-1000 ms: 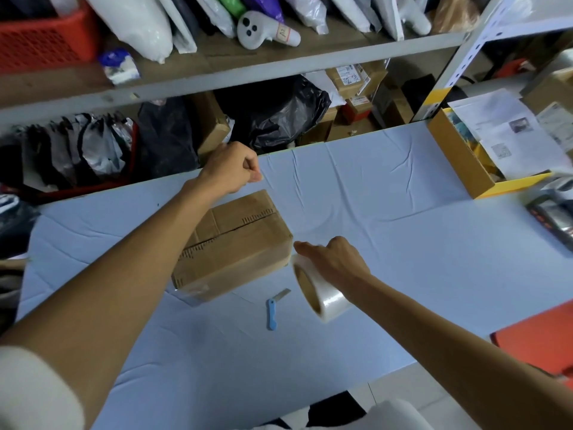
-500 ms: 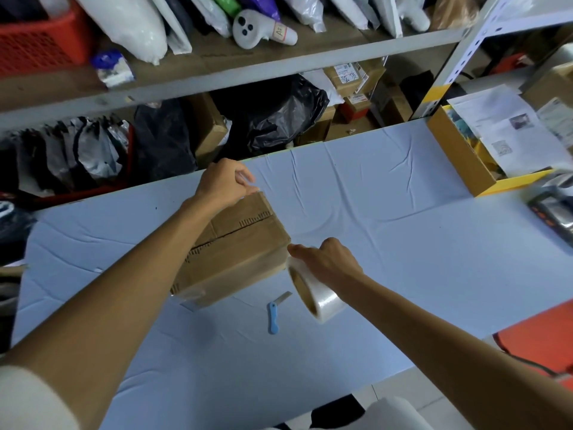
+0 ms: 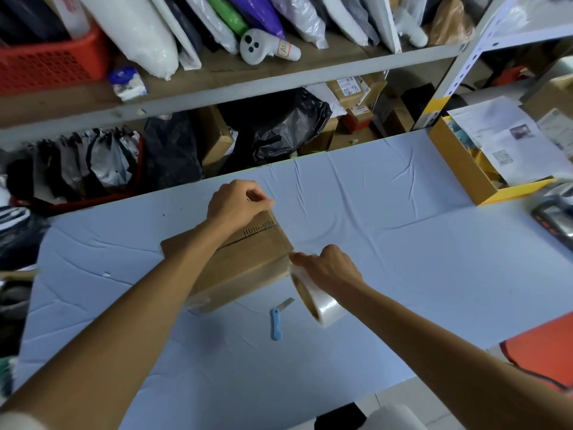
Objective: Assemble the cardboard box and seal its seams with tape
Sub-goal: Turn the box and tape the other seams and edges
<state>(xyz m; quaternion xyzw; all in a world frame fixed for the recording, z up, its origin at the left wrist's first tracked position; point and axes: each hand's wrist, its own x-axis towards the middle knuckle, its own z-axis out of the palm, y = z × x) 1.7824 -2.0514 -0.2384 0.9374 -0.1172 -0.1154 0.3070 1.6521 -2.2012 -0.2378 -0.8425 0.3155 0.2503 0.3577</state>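
A closed brown cardboard box [image 3: 248, 265] lies on the blue table [image 3: 403, 259], with clear tape glossy along its near side. My left hand [image 3: 237, 203] rests at the box's far top corner, fingers pinched together there; a tape end may be under them, but I cannot tell. My right hand [image 3: 328, 270] grips a roll of clear tape [image 3: 319, 302] right at the box's near right corner, forefinger pointing at the edge. My left forearm hides the box's left part.
A small blue folding knife [image 3: 277, 321] lies on the table just in front of the box. A yellow-edged carton with papers [image 3: 465, 169] stands at the right. Crowded shelves [image 3: 248, 85] run behind the table. An orange-red object [image 3: 545, 349] sits at the near right.
My left hand dropped from above the box down onto its far top corner. My right hand and the roll moved up against the box's near right corner.
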